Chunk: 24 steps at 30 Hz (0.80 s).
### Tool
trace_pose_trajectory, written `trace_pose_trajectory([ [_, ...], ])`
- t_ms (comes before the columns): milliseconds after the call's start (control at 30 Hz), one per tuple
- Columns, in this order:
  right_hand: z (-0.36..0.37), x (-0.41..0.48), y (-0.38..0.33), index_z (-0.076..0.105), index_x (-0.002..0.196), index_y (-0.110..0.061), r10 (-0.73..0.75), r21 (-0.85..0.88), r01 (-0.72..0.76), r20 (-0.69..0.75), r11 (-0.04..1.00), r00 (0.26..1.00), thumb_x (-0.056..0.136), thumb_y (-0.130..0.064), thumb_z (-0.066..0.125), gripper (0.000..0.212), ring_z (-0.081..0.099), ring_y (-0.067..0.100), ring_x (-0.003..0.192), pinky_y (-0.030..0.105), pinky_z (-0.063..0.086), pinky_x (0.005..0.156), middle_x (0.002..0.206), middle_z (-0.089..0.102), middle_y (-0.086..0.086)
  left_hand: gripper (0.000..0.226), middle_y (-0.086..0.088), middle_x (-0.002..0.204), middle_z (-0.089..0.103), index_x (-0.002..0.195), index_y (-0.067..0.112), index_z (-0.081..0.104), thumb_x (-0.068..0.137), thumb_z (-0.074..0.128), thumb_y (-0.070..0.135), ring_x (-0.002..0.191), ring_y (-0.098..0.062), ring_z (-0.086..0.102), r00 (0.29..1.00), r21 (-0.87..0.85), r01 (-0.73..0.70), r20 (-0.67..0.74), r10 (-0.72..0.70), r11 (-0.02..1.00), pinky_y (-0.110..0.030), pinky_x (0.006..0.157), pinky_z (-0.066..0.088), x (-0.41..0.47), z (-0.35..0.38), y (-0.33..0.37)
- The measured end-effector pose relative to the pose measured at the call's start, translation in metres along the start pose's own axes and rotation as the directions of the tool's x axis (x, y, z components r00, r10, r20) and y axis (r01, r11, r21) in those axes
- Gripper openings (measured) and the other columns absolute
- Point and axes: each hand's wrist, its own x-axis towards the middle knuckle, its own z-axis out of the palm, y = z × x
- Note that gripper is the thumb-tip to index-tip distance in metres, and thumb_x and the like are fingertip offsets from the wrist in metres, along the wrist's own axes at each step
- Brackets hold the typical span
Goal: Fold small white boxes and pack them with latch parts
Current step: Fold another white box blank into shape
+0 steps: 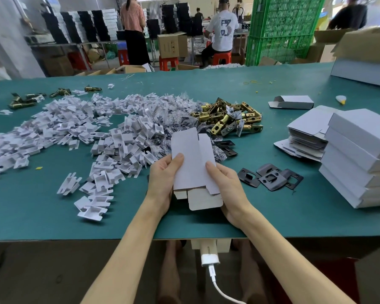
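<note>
I have the box [193,163] pinched between both hands, held over the table [272,216] near its front edge. My left hand [162,178] grips the left edge, thumb laid on the face toward me, the other fingers hidden behind. My right hand [227,185] grips the right edge the same way, thumb [210,168] on the face, fingers behind. The box looks nearly flat, not yet squared. Its near end hangs open below my thumbs: the tuck flap [204,200] sticks out toward my wrists, and a small side flap [180,194] sits just by my left palm. The far flaps stand up beyond my fingertips.

As I judge it, the step is to open the sleeve and close this near end. I would press the two gripped edges toward each other so the creases pop square, rather than pull the faces apart, which could split the seam running down the face. Then the side flaps go in first and the tuck flap last, its lip slid inside the wall, not outside it. I'd hold my thumbs off the creases so the card bends where it is scored.

What goes in next lies within reach. The inserts [110,137] are beyond and left of my left fingers, the latches [226,117] past the box's far end, the plates [270,176] just right of my right hand. The finished boxes [355,161] are stacked well to the right.
</note>
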Motion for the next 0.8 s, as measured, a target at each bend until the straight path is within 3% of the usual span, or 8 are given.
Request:
trace_pose_trajectory([
  [200,-0.0011,0.0008,0.0013,0.072,0.102,-0.008,0.001,-0.028,-0.003,-0.063,1.0,0.998,0.106,-0.026,0.052,0.027,0.072,0.021,0.075,0.033,0.06,0.066,0.093,0.078,0.011,0.032,-0.02,0.107,0.078,0.109,0.0,0.074,0.105,0.06,0.028,0.096,-0.033,0.075,0.998,0.019,0.057,0.011,-0.057,0.998,-0.045,0.087,0.061,-0.0007,0.0008,-0.0006],
  [367,-0.0001,0.0003,0.0018,0.071,0.095,-0.006,-0.038,-0.047,0.034,-0.088,0.998,0.995,0.103,-0.031,0.057,0.03,0.068,0.022,0.073,0.033,0.056,0.062,0.087,0.075,0.009,0.029,-0.018,0.106,0.078,0.107,0.002,0.073,0.106,0.057,0.026,0.091,-0.027,0.076,0.999,0.079,-0.031,0.033,0.028,0.996,-0.042,0.083,0.062,-0.0015,0.0005,-0.0004],
  [467,-0.0006,0.001,0.0003,0.068,0.088,-0.002,-0.098,-0.066,0.093,-0.087,0.993,0.991,0.1,-0.034,0.062,0.035,0.062,0.026,0.078,0.037,0.048,0.068,0.086,0.071,0.014,0.025,-0.016,0.1,0.079,0.105,0.001,0.073,0.105,0.058,0.022,0.082,-0.022,0.076,1.0,0.051,-0.023,0.019,0.022,0.998,-0.033,0.072,0.064,-0.002,0.0017,-0.0012],
  [567,0.0011,0.002,0.0017,0.069,0.098,0.006,-0.134,-0.089,0.126,-0.085,0.988,0.987,0.1,-0.032,0.063,0.039,0.065,0.027,0.084,0.045,0.05,0.077,0.099,0.074,0.024,0.021,-0.014,0.096,0.08,0.103,0.003,0.074,0.103,0.062,0.02,0.078,-0.021,0.076,1.0,0.022,-0.003,0.007,0.003,1.0,-0.031,0.067,0.063,-0.0035,0.0015,0.0004],
  [667,-0.0026,0.0036,0.0048,0.071,0.099,0.005,-0.154,-0.119,0.139,-0.132,0.983,0.979,0.102,-0.026,0.061,0.033,0.067,0.027,0.084,0.052,0.054,0.08,0.102,0.074,0.026,0.023,-0.018,0.102,0.079,0.105,0.002,0.075,0.101,0.065,0.022,0.085,-0.027,0.074,1.0,0.031,-0.005,0.008,0.005,1.0,-0.04,0.076,0.062,-0.005,0.0032,0.0006],
  [800,-0.0076,0.0038,0.0071,0.074,0.097,0.0,-0.154,-0.113,0.138,-0.141,0.984,0.978,0.103,-0.025,0.059,0.029,0.072,0.023,0.08,0.037,0.058,0.071,0.096,0.078,0.017,0.025,-0.029,0.109,0.073,0.105,-0.001,0.072,0.102,0.064,0.022,0.089,-0.034,0.068,0.999,0.049,-0.042,-0.007,0.042,0.998,-0.046,0.081,0.055,-0.007,0.0076,0.0004],
])
